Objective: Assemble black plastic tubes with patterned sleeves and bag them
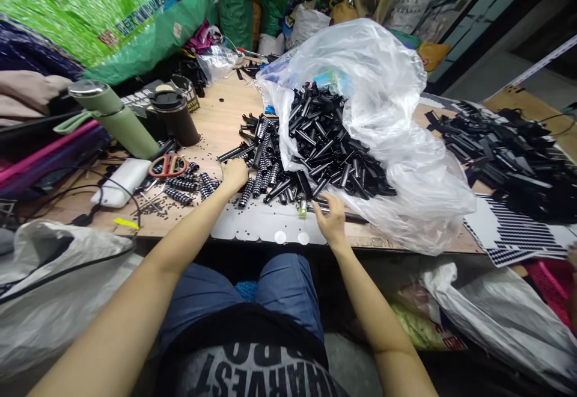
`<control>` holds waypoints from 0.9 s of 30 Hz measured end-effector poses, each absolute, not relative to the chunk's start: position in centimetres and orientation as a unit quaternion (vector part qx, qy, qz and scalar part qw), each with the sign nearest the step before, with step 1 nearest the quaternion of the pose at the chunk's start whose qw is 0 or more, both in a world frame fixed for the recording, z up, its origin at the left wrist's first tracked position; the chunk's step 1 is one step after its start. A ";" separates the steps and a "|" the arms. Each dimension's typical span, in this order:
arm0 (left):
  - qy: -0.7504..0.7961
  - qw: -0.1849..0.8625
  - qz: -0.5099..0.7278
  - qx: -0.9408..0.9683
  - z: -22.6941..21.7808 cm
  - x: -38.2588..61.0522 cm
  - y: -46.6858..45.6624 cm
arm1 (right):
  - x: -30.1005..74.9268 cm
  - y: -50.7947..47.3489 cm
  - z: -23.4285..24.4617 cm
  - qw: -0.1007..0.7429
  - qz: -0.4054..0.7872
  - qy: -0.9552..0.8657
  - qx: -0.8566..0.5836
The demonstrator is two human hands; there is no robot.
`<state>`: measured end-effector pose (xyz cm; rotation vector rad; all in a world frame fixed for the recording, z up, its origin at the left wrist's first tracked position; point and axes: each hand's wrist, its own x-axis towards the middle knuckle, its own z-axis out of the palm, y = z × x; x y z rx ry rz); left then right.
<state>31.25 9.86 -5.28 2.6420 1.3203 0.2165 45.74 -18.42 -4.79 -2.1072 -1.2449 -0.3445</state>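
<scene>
My left hand is closed at the left side of the loose black tubes, its fingertips hidden; what it holds, if anything, I cannot make out. A plain black tube lies just beyond its knuckles. Beside it are several black tubes with white-dotted surfaces. My right hand rests at the front of a heap of glossy black tubes, thumb and fingers apart, close to the nearest tube ends. A small greenish-yellow piece sits left of its thumb. The heap spills out of a clear plastic bag.
On the left stand a green flask and a dark cup, near red-handled scissors and a white box-shaped device. Tiny dark bits scatter there. More black parts pile up at right, above a black-and-white patterned sheet.
</scene>
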 end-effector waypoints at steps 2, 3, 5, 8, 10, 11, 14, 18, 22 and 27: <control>0.469 0.135 0.118 0.865 -4.5 30.2 9.6 | 44.5 -14.4 -2.7 0.254 -0.093 -0.551 -0.789; 0.476 0.165 0.150 0.851 -4.2 29.5 9.2 | 43.9 -12.4 -1.9 0.191 -0.068 -0.588 -0.783; 0.468 0.225 0.215 0.827 -3.7 27.8 7.9 | 43.0 -8.8 -1.0 0.135 -0.036 -0.622 -0.770; 0.432 0.331 0.276 0.792 -3.8 25.4 4.8 | 42.3 -5.9 -1.3 0.078 -0.002 -0.648 -0.758; 0.414 0.454 0.285 0.735 -4.4 24.6 2.6 | 42.0 -5.7 -1.8 0.044 0.012 -0.658 -0.751; 0.407 0.524 0.283 0.693 -4.6 24.4 1.6 | 41.9 -6.0 -1.8 0.032 0.016 -0.662 -0.749; 0.376 0.647 0.282 0.600 -5.0 24.6 -0.6 | 41.5 -7.6 -0.4 0.013 0.026 -0.688 -0.725; 0.272 0.614 0.276 0.687 -5.0 25.0 -2.0 | 40.5 -9.8 2.6 -0.027 0.110 -0.745 -0.658; 0.301 0.663 0.267 0.632 -5.4 25.1 -2.4 | 39.4 -11.5 2.6 0.090 0.067 -0.702 -0.703; 0.341 0.754 0.309 0.469 -5.2 25.1 -3.2 | 37.7 -13.0 -0.7 0.254 0.015 -0.579 -0.775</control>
